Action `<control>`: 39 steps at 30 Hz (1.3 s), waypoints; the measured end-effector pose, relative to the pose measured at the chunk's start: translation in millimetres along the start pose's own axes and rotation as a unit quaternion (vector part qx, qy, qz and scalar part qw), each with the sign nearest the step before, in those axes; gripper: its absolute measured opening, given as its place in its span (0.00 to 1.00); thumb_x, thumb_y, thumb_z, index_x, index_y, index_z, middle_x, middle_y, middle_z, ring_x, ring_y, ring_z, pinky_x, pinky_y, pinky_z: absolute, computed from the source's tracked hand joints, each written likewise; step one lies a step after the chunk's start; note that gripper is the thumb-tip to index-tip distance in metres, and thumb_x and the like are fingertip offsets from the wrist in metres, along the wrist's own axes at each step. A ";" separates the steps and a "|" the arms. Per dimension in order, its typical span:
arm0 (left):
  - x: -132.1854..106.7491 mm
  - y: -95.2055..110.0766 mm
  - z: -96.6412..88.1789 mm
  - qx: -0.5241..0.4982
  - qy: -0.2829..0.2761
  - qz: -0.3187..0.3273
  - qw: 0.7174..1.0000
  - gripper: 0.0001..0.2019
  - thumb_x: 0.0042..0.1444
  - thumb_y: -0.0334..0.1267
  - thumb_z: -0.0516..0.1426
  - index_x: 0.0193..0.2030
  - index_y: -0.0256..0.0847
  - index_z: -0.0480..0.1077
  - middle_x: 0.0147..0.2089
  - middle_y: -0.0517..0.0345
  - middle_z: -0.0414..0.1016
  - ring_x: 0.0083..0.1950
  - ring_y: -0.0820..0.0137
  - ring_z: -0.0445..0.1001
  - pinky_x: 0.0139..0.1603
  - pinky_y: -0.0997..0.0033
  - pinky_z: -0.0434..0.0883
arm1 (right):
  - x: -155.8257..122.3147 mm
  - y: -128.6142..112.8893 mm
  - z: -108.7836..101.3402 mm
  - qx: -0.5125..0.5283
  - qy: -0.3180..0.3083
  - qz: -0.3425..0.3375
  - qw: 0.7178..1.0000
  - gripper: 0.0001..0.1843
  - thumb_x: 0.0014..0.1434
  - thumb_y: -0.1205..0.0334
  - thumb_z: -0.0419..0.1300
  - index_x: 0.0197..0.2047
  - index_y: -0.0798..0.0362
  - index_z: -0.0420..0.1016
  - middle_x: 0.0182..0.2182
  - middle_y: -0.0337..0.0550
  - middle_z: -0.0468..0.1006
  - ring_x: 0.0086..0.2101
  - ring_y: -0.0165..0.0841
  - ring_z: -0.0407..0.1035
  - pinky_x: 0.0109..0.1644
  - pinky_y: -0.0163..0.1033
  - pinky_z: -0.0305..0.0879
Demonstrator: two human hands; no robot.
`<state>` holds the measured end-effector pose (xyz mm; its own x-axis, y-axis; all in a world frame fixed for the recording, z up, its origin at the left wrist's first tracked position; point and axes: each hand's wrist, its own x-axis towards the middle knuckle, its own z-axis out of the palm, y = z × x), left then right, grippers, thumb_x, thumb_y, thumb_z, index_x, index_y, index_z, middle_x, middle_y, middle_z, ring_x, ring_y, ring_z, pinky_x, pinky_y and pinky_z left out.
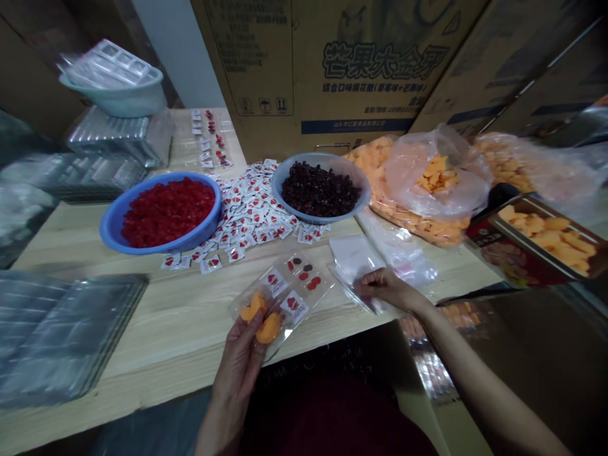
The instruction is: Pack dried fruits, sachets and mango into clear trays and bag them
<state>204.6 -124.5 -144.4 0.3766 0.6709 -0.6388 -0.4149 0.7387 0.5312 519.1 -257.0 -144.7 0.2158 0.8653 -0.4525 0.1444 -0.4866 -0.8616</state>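
My left hand (242, 351) grips the near left corner of a clear plastic candy tray (311, 275), tilted over the table's front edge. In the tray lie orange candies (268, 328), two printed white sachets (294, 306) and small red and dark pieces. To the right, my right hand (384, 288) is closed, its fingertips pinching the edge of a clear plastic bag on a stack of bags (354, 256). How many bags the fingers hold cannot be made out.
Behind are a blue basin (107, 225) of red candies, a pile of sachets (251, 202), and a bowl (323, 220) of dark candies. Orange candies fill a large bag (380, 171) and a box (494, 244). Empty trays (71, 335) stand left; cartons (266, 76) rise behind.
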 end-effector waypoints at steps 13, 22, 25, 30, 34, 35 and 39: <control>-2.5 -30.5 24.2 0.075 -0.066 0.018 0.995 0.25 0.50 0.37 0.70 0.56 0.39 0.75 0.52 0.48 0.81 0.52 0.61 0.81 0.57 0.65 0.75 | -0.8 12.6 22.6 0.029 0.127 -0.040 0.991 0.16 0.50 0.51 0.65 0.24 0.55 0.72 0.20 0.37 0.71 0.23 0.26 0.60 0.29 0.34 0.54; -15.3 -51.6 17.6 0.169 -0.066 0.062 0.981 0.23 0.50 0.42 0.69 0.53 0.39 0.76 0.53 0.48 0.81 0.56 0.57 0.78 0.61 0.60 0.72 | -15.5 -0.6 44.4 -0.042 0.289 -0.093 0.952 0.08 0.55 0.59 0.58 0.27 0.53 0.70 0.23 0.37 0.70 0.25 0.29 0.63 0.28 0.34 0.56; -17.0 -52.6 20.7 0.185 -0.080 0.067 0.977 0.25 0.52 0.42 0.68 0.56 0.41 0.74 0.56 0.49 0.79 0.57 0.58 0.77 0.61 0.61 0.71 | -12.5 -0.6 51.7 -0.101 0.315 -0.112 0.937 0.04 0.56 0.62 0.56 0.31 0.52 0.70 0.24 0.37 0.71 0.24 0.29 0.63 0.29 0.34 0.57; -16.2 -55.1 22.4 0.210 -0.102 0.066 0.970 0.26 0.52 0.43 0.68 0.58 0.40 0.72 0.56 0.48 0.79 0.57 0.58 0.77 0.61 0.60 0.70 | -0.9 2.7 54.7 -0.129 0.320 -0.118 0.931 0.04 0.57 0.63 0.55 0.31 0.52 0.69 0.23 0.36 0.69 0.24 0.29 0.62 0.30 0.34 0.57; -15.3 -50.0 18.6 0.227 -0.115 0.066 0.965 0.25 0.54 0.43 0.67 0.58 0.40 0.72 0.56 0.48 0.79 0.57 0.57 0.77 0.62 0.59 0.69 | 5.2 4.9 53.7 -0.093 0.320 -0.119 0.935 0.07 0.57 0.60 0.55 0.30 0.53 0.69 0.23 0.37 0.70 0.24 0.29 0.62 0.30 0.34 0.57; -15.2 -47.8 17.7 0.233 -0.119 0.068 0.963 0.25 0.54 0.43 0.67 0.57 0.40 0.72 0.55 0.48 0.80 0.58 0.57 0.77 0.63 0.58 0.69 | 6.0 5.6 53.1 -0.080 0.324 -0.120 0.935 0.08 0.58 0.59 0.55 0.30 0.53 0.69 0.23 0.38 0.70 0.24 0.29 0.62 0.30 0.34 0.57; -12.1 -40.9 16.2 0.249 -0.132 0.070 0.957 0.23 0.51 0.42 0.69 0.54 0.40 0.75 0.54 0.47 0.80 0.58 0.56 0.77 0.63 0.58 0.69 | 7.7 7.4 49.8 -0.025 0.321 -0.110 0.940 0.11 0.56 0.55 0.57 0.28 0.53 0.70 0.22 0.39 0.70 0.25 0.30 0.62 0.30 0.35 0.58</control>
<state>230.5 -161.8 -149.4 0.5696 0.7101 -0.4139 -0.0546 0.5352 0.8430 473.7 -248.0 -166.0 0.7113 0.7026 -0.0193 0.2953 -0.3237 -0.8989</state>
